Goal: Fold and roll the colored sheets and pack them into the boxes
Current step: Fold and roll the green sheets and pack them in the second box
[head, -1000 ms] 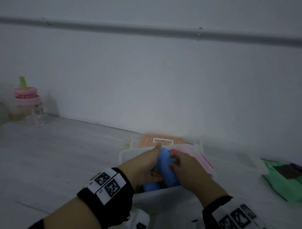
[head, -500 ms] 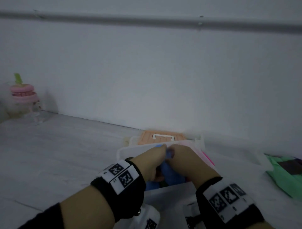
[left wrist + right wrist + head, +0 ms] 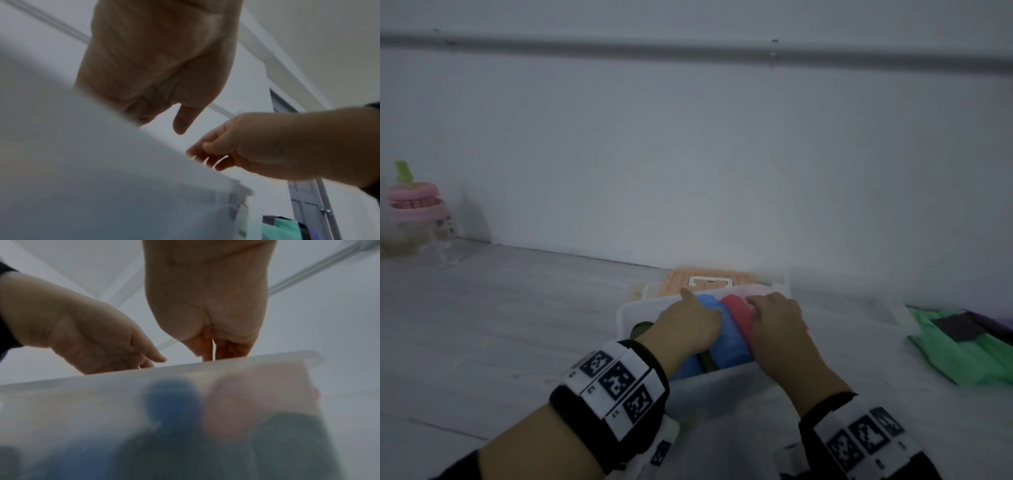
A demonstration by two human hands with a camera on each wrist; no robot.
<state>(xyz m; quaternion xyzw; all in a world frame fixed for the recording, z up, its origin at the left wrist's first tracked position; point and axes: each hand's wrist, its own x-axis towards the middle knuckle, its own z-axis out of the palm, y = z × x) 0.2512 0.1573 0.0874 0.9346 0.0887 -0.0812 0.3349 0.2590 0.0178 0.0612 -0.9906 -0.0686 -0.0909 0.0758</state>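
Blue roll (image 3: 729,337) under the flat left hand (image 3: 688,325); right hand (image 3: 779,325) presses one red roll (image 3: 738,313), both inside one box (image 3: 722,380).

We note both hands in the translucent plastic box (image 3: 630,317): left hand (image 3: 685,329) on the blue rolled sheet (image 3: 732,337), right hand (image 3: 779,325) on the red rolled sheet (image 3: 736,313).

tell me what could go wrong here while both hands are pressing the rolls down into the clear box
1. The blue roll may spring loose once the left hand lifts.
2. The pink roll under the right hand sits near the rim of the clear box, so a lid may not close.
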